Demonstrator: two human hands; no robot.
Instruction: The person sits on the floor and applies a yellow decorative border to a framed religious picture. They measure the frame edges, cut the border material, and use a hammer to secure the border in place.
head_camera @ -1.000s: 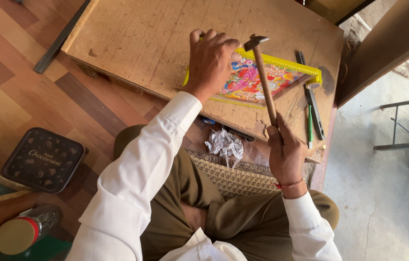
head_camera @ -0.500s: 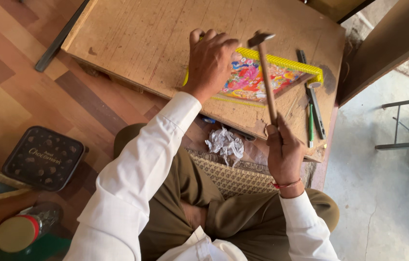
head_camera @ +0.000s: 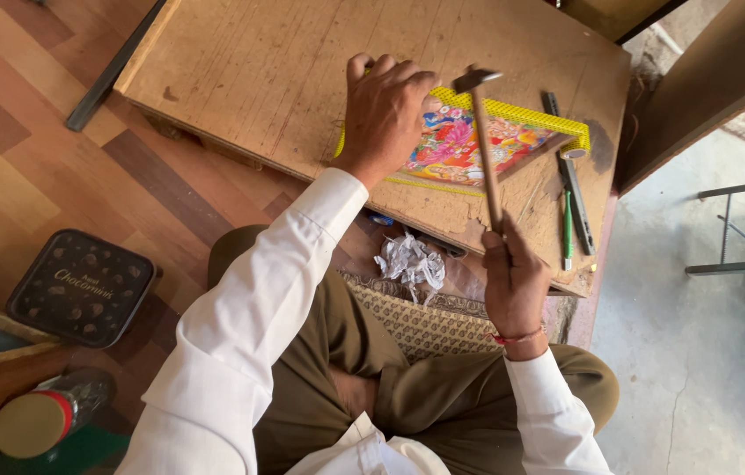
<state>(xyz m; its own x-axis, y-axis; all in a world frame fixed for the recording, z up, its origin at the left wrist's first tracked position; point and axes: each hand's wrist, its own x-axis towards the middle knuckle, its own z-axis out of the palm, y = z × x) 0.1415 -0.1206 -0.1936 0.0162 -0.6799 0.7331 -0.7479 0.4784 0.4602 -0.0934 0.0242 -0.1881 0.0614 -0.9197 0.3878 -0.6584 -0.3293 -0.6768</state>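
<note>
A: Lighting check, head view?
B: Bright daylight, warm. The concrete floor (head_camera: 707, 369) on the right is washed pale, close to overexposed.
A: Shadows?
B: Soft. A dark patch lies under the wooden board (head_camera: 302, 79) along its near edge, and the lap is dimmer.
A: Sharpness?
B: Mostly crisp. The hammer (head_camera: 485, 141) head is slightly soft. The white sleeve (head_camera: 240, 343) near the lens is a bit blown. The jar (head_camera: 47, 418) in the bottom left corner is blurry.

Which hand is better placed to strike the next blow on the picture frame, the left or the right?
Probably the right hand: it grips the hammer, whose head is over the yellow-edged picture frame. The left hand lies flat on the frame.
</note>
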